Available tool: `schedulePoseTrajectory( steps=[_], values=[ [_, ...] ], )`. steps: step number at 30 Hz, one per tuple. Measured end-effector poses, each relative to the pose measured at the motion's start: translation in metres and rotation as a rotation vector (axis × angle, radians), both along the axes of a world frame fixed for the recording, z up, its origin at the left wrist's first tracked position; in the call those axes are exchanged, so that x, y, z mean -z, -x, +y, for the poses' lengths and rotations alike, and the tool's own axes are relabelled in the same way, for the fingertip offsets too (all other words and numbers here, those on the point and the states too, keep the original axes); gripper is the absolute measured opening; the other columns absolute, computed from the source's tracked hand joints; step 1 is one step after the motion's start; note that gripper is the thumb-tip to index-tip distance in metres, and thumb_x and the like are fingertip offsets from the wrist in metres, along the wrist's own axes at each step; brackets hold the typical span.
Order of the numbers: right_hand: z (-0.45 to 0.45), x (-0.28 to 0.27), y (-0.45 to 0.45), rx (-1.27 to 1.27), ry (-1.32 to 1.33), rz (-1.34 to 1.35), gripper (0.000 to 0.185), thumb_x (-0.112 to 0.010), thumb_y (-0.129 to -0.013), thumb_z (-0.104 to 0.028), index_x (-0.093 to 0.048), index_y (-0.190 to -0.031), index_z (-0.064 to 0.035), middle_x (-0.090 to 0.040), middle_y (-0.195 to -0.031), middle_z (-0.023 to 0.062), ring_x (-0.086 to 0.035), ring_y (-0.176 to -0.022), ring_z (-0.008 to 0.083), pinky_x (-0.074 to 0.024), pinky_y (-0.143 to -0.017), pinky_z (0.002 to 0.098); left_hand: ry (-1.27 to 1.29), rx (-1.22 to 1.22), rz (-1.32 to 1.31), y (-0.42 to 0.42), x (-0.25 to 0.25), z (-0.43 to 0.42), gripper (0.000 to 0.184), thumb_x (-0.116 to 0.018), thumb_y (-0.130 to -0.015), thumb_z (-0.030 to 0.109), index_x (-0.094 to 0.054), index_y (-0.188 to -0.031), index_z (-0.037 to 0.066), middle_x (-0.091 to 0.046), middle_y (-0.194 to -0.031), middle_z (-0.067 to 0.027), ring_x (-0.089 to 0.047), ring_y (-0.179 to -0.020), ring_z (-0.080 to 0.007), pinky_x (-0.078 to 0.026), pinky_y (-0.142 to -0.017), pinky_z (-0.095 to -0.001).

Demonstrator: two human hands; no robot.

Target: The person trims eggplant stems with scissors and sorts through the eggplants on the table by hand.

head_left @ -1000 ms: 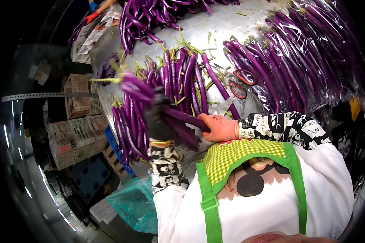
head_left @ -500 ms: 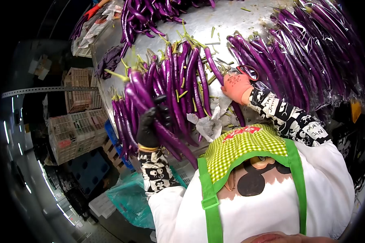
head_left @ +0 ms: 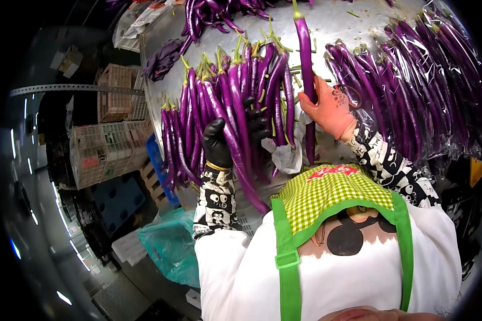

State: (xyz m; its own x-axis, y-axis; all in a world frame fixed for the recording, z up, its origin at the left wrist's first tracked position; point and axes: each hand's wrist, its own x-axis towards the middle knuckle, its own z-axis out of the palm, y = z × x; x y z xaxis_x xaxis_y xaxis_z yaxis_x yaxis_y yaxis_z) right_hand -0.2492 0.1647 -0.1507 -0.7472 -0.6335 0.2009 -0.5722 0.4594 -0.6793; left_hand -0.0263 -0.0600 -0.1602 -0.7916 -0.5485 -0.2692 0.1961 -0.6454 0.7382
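Observation:
My left hand [head_left: 218, 143], in a black glove, is wrapped round several long purple eggplants [head_left: 244, 170] with green stems. My right hand [head_left: 331, 111], in an orange-pink glove, grips a single eggplant [head_left: 306, 45] that points stem-first away from me. A red loop handle, apparently of scissors [head_left: 353, 96], shows at the back of that hand; the blades are hidden. Beyond and left of my left hand lies a row of loose eggplants [head_left: 168, 142]. Crumpled whitish paper [head_left: 287, 159] sits on the metal table [head_left: 251, 33] between my hands.
Eggplants in clear plastic bags [head_left: 412, 85] cover the table's right side. Another eggplant pile [head_left: 211, 13] lies at the far edge. A dark purple cloth [head_left: 162, 59] rests at the left edge. Plastic crates [head_left: 110, 152] and a teal plastic bag [head_left: 168, 246] are on the left, off the table.
My right hand has lifted its eggplant off the cut stem bits and turned it more upright. My left hand's eggplants have come down against the row. The view has shifted slightly.

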Motion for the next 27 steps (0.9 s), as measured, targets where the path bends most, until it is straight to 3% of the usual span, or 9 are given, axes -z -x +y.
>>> schedulePoseTrajectory(
  steps=[3,4,7,11,15,17,19,24,27],
  values=[
    [-0.01,-0.009,-0.001,0.082,-0.081,0.045,0.075,-0.07,-0.088,-0.042,-0.041,-0.142,0.0018,-0.065,-0.075,0.0161,-0.065,-0.065,0.0347,-0.0506,-0.064,0.044,0.01,-0.032,-0.004,0.003,0.001,-0.001,0.036,-0.056,-0.096,0.024,-0.062,-0.122,0.001,-0.066,-0.12,-0.0184,-0.065,-0.107,-0.0313,-0.053,-0.095,-0.0449],
    [-0.013,-0.018,0.005,0.074,-0.234,-0.025,0.089,-0.072,-0.087,-0.041,-0.029,-0.15,0.0035,-0.065,-0.073,0.0148,-0.065,-0.065,0.0343,-0.0508,-0.064,0.043,0.01,-0.044,-0.002,0.005,0.001,-0.003,0.036,-0.056,-0.096,0.025,-0.062,-0.122,0.001,-0.066,-0.12,-0.0185,-0.065,-0.107,-0.0314,-0.053,-0.095,-0.045],
    [-0.011,-0.006,0.017,-0.028,-0.07,-0.031,0.075,-0.069,-0.093,-0.033,-0.035,-0.149,0.0015,-0.064,-0.074,0.0125,-0.064,-0.064,0.0264,-0.0494,-0.06,0.038,0.017,-0.065,0.005,0.009,0.001,-0.006,0.037,-0.056,-0.096,0.026,-0.062,-0.122,0.001,-0.067,-0.12,-0.0187,-0.065,-0.107,-0.0318,-0.053,-0.096,-0.045],
    [-0.014,-0.047,-0.018,-0.254,0.289,-0.59,0.066,-0.068,-0.096,-0.018,-0.035,-0.15,-0.0008,-0.061,-0.083,0.0036,-0.053,-0.069,0.0082,-0.0452,-0.059,0.0263,0.009,-0.08,0.003,0.017,0.001,-0.006,0.038,-0.056,-0.097,0.028,-0.062,-0.123,0.001,-0.067,-0.12,-0.019,-0.065,-0.108,-0.0324,-0.052,-0.097,-0.0451],
    [-0.03,-0.058,-0.057,-0.345,0.278,-0.422,0.071,-0.071,-0.095,-0.023,-0.034,-0.15,0.0003,-0.065,-0.091,0.0127,-0.063,-0.074,0.0168,-0.0524,-0.067,0.0314,0.011,-0.073,-0.003,0.025,0.001,-0.007,0.039,-0.055,-0.097,0.03,-0.062,-0.123,0.001,-0.068,-0.119,-0.0193,-0.065,-0.108,-0.0329,-0.052,-0.098,-0.0452],
    [-0.041,-0.044,-0.065,-0.484,0.219,-0.091,0.077,-0.07,-0.092,-0.022,-0.027,-0.15,0.0066,-0.058,-0.121,0.0285,-0.063,-0.106,0.0383,-0.0505,-0.092,0.0412,0.003,-0.074,-0.006,0.027,0.002,-0.008,0.039,-0.055,-0.098,0.031,-0.062,-0.123,0.001,-0.068,-0.119,-0.0195,-0.065,-0.108,-0.0332,-0.051,-0.098,-0.0453],
    [-0.034,-0.051,-0.076,-0.602,0.064,-0.399,0.075,-0.067,-0.092,-0.016,-0.025,-0.149,0.0095,-0.052,-0.132,0.0313,-0.056,-0.118,0.0418,-0.0456,-0.101,0.0416,0.002,-0.078,-0.009,0.029,0.003,-0.009,0.04,-0.055,-0.098,0.031,-0.062,-0.124,0.001,-0.068,-0.119,-0.0196,-0.065,-0.108,-0.0335,-0.051,-0.098,-0.0453],
    [-0.013,-0.041,-0.076,-0.568,-0.099,-0.675,0.072,-0.064,-0.086,-0.016,-0.031,-0.148,0.0003,-0.066,-0.105,0.0261,-0.066,-0.099,0.037,-0.0511,-0.085,0.0416,0.027,-0.071,-0.008,0.033,-0.002,-0.009,0.042,-0.054,-0.099,0.034,-0.061,-0.124,0.001,-0.069,-0.118,-0.02,-0.065,-0.108,-0.0342,-0.05,-0.099,-0.0454],
    [0.012,-0.039,-0.059,-0.842,-0.31,-0.57,0.065,-0.064,-0.088,-0.022,-0.038,-0.144,-0.0011,-0.067,-0.104,0.0231,-0.066,-0.1,0.0366,-0.0511,-0.087,0.0425,0.246,-0.083,-0.023,0.032,-0.01,-0.028,0.043,-0.054,-0.099,0.035,-0.061,-0.124,0.001,-0.069,-0.118,-0.0202,-0.065,-0.109,-0.0346,-0.05,-0.1,-0.0455]
  ],
)
